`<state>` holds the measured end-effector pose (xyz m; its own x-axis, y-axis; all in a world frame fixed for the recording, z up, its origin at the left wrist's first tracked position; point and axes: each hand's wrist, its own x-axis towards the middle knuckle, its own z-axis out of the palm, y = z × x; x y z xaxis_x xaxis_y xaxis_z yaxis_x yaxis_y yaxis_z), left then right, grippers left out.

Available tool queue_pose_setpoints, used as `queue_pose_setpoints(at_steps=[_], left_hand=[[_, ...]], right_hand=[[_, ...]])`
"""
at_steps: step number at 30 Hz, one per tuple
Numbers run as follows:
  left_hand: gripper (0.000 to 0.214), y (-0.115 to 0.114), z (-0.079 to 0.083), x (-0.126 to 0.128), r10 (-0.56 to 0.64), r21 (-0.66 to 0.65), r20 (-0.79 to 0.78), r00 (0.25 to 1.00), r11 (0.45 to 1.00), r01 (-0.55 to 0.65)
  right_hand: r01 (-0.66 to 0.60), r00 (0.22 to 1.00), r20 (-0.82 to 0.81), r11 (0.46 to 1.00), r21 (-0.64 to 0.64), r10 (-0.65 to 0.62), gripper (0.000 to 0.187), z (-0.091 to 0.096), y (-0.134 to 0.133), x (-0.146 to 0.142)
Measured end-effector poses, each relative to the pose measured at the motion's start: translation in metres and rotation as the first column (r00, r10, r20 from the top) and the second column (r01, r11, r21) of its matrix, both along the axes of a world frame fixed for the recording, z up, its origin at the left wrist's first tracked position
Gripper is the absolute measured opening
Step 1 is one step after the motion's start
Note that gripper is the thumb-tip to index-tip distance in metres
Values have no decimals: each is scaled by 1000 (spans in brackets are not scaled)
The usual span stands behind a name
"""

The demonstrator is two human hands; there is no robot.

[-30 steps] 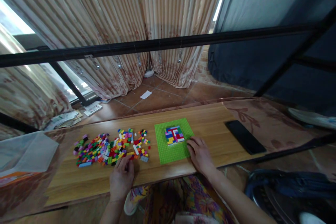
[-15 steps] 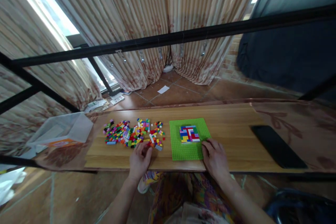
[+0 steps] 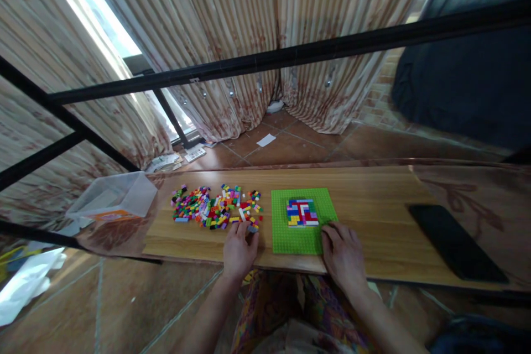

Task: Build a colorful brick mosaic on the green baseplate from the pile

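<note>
At the near right end of the loose pile, my left hand (image 3: pixel 239 250) has its thumb and fingertips around a grey building brick (image 3: pixel 252 229), which still lies on the table. The green baseplate (image 3: pixel 282 243) is to the right of this hand. My right hand (image 3: pixel 342 250) grips the baseplate's right edge with curled fingers; their tips are partly hidden. On the plate's middle sits a square block of built-up bricks (image 3: pixel 302 213) in red, white, blue, yellow and other colours. Loose toy bricks (image 3: pixel 207 207) of many colours spread over the left part of the table.
The narrow wooden table (image 3: pixel 373 199) carries a black flat slab (image 3: pixel 454 242) at its right. A clear plastic bin (image 3: pixel 120 196) with an orange label stands at the left end. A black metal bar (image 3: pixel 257 62) runs across beyond the table, before curtains (image 3: pixel 224 11).
My left hand has moved right, from the orange and red bricks to the grey brick. My right hand stays at the baseplate's edge. The camera view has shifted slightly.
</note>
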<state>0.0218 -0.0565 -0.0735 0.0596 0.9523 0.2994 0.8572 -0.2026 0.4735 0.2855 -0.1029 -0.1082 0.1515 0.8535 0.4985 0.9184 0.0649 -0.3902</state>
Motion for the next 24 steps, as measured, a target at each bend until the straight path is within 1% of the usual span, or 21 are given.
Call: queue_pose_setpoints(at_steps=[2, 5, 7, 9, 11, 12, 14, 16, 19, 22, 24], left_hand=[[21, 0, 4, -1, -29, 0, 23, 999, 1000, 29], [27, 1, 10, -1, -60, -2, 78, 995, 998, 60], [30, 4, 15, 1, -84, -3, 125, 989, 996, 85], [29, 8, 20, 6, -134, 3, 177, 975, 991, 135], [26, 15, 26, 15, -200, 4, 223, 954, 979, 204], [25, 19, 30, 21, -234, 0, 238, 943, 971, 240], [25, 29, 38, 34, -307, -23, 252, 918, 946, 322], [26, 41, 44, 47, -373, -43, 263, 890, 917, 397], [27, 60, 47, 62, -424, -63, 305, 853, 885, 462], [30, 75, 44, 71, -440, -102, 328, 836, 863, 494], [32, 81, 40, 75, -440, -122, 313, 842, 860, 495]], right_hand=[[-9, 999, -45, 1000, 4, 9, 26, 1, 0, 0], [-43, 982, -184, 999, 32, 48, 25, 6, 2, 7], [-57, 959, -274, 997, 60, 71, 24, 12, 9, 20], [-50, 951, -301, 995, 83, 73, 23, 18, 21, 37], [-39, 965, -256, 995, 94, 62, 23, 21, 38, 58], [-5, 973, -230, 995, 99, 28, 25, 20, 48, 68], [59, 987, -151, 997, 53, -50, 27, 15, 65, 84], [114, 992, -56, 993, 0, -114, 29, 8, 77, 94], [170, 985, 33, 985, -40, -169, 29, -1, 85, 98], [173, 984, 51, 984, -48, -170, 28, -3, 84, 98], [167, 985, 43, 984, -54, -165, 28, -2, 83, 98]])
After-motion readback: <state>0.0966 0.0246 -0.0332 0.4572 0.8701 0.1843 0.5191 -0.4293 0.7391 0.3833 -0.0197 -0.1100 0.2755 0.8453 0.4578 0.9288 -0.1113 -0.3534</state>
